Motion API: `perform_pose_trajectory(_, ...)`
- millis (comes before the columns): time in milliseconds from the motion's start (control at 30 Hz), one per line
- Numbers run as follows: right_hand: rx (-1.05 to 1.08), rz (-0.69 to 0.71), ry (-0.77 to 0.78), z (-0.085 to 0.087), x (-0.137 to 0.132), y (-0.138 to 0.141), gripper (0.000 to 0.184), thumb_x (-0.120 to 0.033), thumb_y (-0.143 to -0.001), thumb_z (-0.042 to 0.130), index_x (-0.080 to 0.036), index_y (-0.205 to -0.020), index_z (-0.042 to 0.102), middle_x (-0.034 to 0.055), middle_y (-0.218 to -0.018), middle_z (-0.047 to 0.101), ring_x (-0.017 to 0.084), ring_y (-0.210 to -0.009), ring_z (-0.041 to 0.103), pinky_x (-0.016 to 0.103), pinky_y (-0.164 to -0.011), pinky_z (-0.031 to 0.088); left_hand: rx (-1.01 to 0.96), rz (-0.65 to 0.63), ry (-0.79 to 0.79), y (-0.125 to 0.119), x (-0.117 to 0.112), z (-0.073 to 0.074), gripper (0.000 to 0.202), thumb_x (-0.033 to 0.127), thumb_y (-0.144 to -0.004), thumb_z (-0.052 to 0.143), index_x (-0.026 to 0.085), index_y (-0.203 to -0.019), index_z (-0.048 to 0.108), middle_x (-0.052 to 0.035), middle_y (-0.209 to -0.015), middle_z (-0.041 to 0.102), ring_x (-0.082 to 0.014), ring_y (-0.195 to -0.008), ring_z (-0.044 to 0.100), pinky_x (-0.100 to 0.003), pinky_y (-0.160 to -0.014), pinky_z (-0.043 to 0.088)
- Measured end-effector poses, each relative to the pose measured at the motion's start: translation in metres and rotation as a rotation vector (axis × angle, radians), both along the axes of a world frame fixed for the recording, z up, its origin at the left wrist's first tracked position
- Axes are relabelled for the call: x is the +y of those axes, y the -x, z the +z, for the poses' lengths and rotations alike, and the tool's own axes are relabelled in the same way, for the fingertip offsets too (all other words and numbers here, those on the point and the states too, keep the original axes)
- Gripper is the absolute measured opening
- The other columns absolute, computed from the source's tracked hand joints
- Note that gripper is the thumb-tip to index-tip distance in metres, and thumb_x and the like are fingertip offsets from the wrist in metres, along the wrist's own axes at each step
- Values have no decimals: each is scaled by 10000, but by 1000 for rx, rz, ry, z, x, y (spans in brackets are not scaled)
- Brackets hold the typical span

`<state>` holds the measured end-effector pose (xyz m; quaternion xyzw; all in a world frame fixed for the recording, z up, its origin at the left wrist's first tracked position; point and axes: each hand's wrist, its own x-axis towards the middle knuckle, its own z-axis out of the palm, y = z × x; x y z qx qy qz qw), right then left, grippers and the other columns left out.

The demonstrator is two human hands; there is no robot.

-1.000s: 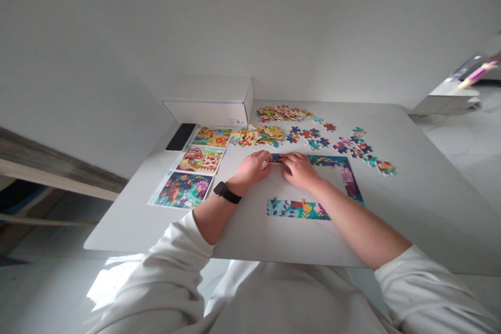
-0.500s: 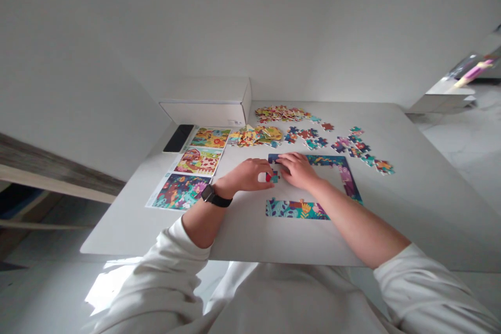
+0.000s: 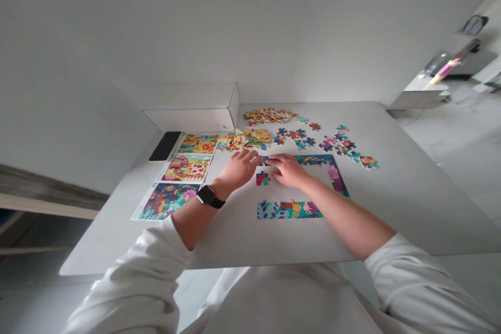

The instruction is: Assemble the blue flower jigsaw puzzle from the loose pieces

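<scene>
My left hand (image 3: 237, 167), with a black watch on the wrist, lies on the white table (image 3: 391, 198) with its fingers stretched toward the top left corner of the half-built puzzle frame (image 3: 321, 162). My right hand (image 3: 287, 169) rests flat on that top strip, fingers out. A loose red and teal piece (image 3: 262, 178) lies just below both hands, touched by neither. The bottom strip of the puzzle (image 3: 289, 210) lies nearer to me.
Loose pieces lie in a pile (image 3: 245, 139), a far heap (image 3: 268, 114) and a scatter (image 3: 344, 146) behind the frame. Three picture cards (image 3: 180, 177) lie at the left, with a black phone (image 3: 165, 145) and a white box (image 3: 195, 109) behind them.
My left hand let go of the red and teal piece, which now lies on the table, and moved up to the frame's top left corner. The view has shifted slightly.
</scene>
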<state>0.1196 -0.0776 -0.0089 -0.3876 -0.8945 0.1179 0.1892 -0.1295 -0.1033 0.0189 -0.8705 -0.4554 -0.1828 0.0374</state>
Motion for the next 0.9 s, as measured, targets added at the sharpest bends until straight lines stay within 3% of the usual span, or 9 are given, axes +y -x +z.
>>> perform_pose_trajectory(167, 29, -31, 12, 36, 7, -28, 389, -138, -995, 617, -266, -1318, 793, 78, -1331, 783, 255, -1269, 710, 444, -1161, 538, 130, -143, 16, -19, 5, 0, 284, 186, -1067, 535, 240, -1240, 754, -139, -1246, 744, -301, -1084, 676, -448, -933, 515)
perform_pose_trajectory(300, -9, -146, 76, 74, 17, -87, 310, -280, -1008, 687, -266, -1296, 802, 70, -1296, 807, 263, -1182, 755, 422, -1064, 586, 175, -192, 38, -22, 10, -6, 250, 255, -1070, 562, 234, -1219, 761, -149, -1267, 737, -305, -1097, 676, -452, -948, 504)
perform_pose_trajectory(400, -42, -297, 100, 85, 26, -142, 311, -310, -1013, 667, -238, -1276, 815, 89, -1241, 829, 268, -1119, 777, 422, -1037, 596, 183, -203, 49, -23, 12, -9, 274, 314, -1070, 580, 238, -1264, 758, -157, -1322, 727, -322, -1158, 675, -471, -995, 500)
perform_pose_trajectory(533, -89, -434, 155, 77, 30, -208, 333, -297, -979, 677, -227, -1271, 822, 99, -1186, 847, 263, -1030, 806, 390, -938, 628, 166, -192, 88, -23, 12, -12, 342, 368, -1017, 666, 246, -1326, 748, -165, -1415, 699, -352, -1260, 657, -489, -1065, 491)
perform_pose_trajectory(633, -115, -489, 169, 65, 24, -241, 330, -298, -943, 704, -232, -1242, 827, 99, -1195, 849, 271, -1024, 818, 384, -907, 642, 165, -170, 118, -23, 12, -15, 390, 390, -993, 692, 251, -1353, 746, -167, -1464, 684, -362, -1297, 651, -500, -1097, 489)
perform_pose_trajectory(733, -112, -449, 182, 53, 13, -256, 343, -306, -909, 741, -248, -1236, 826, 94, -1216, 845, 272, -1015, 825, 394, -914, 655, 158, -159, 126, -23, 12, -18, 406, 400, -987, 696, 256, -1363, 748, -167, -1474, 685, -362, -1307, 655, -503, -1109, 494)
perform_pose_trajectory(900, -150, -328, 174, 36, -3, -250, 299, -305, -910, 747, -257, -1191, 836, 103, -1232, 834, 296, -1131, 802, 436, -1023, 628, 167, -168, 99, -23, 9, -17, 429, 407, -1002, 674, 232, -1388, 736, -192, -1487, 676, -378, -1321, 642, -527, -1131, 480)
